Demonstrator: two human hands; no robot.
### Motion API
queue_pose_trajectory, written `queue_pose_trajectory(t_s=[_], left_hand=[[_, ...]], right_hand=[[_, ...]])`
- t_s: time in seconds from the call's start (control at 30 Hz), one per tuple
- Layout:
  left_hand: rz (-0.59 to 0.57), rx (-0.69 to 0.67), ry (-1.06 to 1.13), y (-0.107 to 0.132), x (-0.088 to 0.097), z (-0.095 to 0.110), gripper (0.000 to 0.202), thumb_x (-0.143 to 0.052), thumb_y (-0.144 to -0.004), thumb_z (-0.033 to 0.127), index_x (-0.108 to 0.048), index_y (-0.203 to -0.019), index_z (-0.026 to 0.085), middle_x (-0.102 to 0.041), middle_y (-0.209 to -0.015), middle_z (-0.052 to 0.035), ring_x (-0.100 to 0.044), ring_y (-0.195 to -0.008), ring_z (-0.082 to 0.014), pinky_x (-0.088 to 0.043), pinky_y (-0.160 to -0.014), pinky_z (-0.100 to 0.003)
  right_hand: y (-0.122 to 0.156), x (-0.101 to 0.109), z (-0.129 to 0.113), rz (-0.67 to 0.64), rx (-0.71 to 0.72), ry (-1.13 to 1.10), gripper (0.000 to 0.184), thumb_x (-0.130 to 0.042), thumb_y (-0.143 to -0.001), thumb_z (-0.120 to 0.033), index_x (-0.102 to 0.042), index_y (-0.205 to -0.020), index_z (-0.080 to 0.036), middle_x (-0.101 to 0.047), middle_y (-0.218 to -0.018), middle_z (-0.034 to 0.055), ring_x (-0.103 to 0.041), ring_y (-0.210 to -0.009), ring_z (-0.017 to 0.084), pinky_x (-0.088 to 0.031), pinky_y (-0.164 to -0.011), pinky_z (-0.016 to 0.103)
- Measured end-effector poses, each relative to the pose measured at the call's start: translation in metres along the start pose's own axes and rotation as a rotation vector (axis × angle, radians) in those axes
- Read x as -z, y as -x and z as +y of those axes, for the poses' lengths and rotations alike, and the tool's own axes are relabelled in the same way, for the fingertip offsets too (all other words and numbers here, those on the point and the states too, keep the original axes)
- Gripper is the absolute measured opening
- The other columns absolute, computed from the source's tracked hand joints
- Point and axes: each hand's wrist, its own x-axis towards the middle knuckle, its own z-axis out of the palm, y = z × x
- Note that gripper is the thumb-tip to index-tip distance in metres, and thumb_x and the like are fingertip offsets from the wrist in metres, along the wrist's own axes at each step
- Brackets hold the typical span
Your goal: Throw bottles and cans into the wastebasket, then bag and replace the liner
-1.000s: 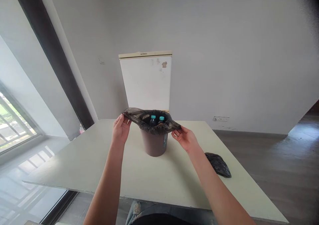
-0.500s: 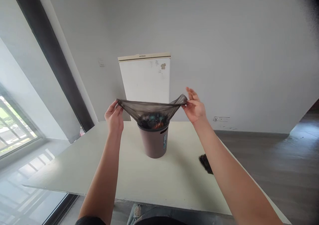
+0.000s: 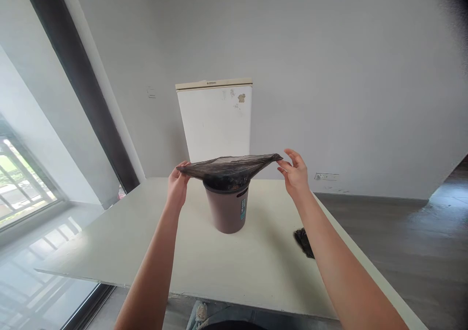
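A brown plastic waste bin (image 3: 227, 213) stands in the middle of a white table (image 3: 204, 257). A thin dark bin bag (image 3: 228, 165) lines it, its mouth pulled out flat and wide above the rim. My left hand (image 3: 178, 186) pinches the bag's left corner. My right hand (image 3: 295, 172) is at the bag's right corner, thumb and forefinger on the film and the other fingers spread. The stretched bag hides what lies inside the bin.
A crumpled dark bag (image 3: 304, 242) lies on the table to the right, partly behind my right forearm. A white fridge (image 3: 215, 120) stands against the wall behind the bin. A window (image 3: 18, 184) is at the left, wooden floor at the right.
Both hands lifted the bag's edges off the bin rim and pulled them apart, then came down a little. The bag's mouth has flattened and now covers the bottles seen inside earlier.
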Motion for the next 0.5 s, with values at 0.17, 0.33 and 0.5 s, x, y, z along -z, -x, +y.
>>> queue_pose_trajectory(t_s=[0.17,0.33,0.5], left_hand=[[-0.297,0.04,0.032,0.027,0.005,0.005,0.101,-0.08,-0.058,0.087,-0.07,-0.136,0.024,-0.062,-0.149,-0.0172,-0.053,-0.143,-0.0397,-0.047,-0.116,-0.048],[-0.32,0.086,0.095,0.048,0.021,-0.006,0.107,-0.053,-0.064,0.103,-0.069,-0.137,0.026,-0.058,-0.154,-0.0154,-0.046,-0.149,-0.0399,-0.041,-0.12,-0.054],[-0.347,0.017,-0.113,0.056,0.014,-0.012,0.11,-0.095,-0.047,0.073,-0.066,-0.142,0.026,-0.058,-0.153,-0.0159,-0.047,-0.148,-0.0417,-0.041,-0.122,-0.052]], right_hand=[[0.007,0.018,0.037,0.233,-0.037,0.128,0.062,-0.08,-0.059,-0.022,-0.063,-0.117,-0.029,-0.061,-0.128,0.0035,-0.053,-0.081,0.013,-0.046,-0.068,0.026],[0.034,0.011,0.051,-0.198,-0.356,-0.127,0.062,-0.092,-0.058,-0.033,-0.069,-0.115,-0.032,-0.065,-0.134,0.0046,-0.062,-0.105,0.02,-0.053,-0.082,0.033],[0.031,-0.021,0.046,-0.455,-0.348,-0.215,0.068,-0.092,-0.057,-0.071,-0.073,-0.11,-0.032,-0.071,-0.125,0.0033,-0.061,-0.109,0.022,-0.052,-0.081,0.031]])
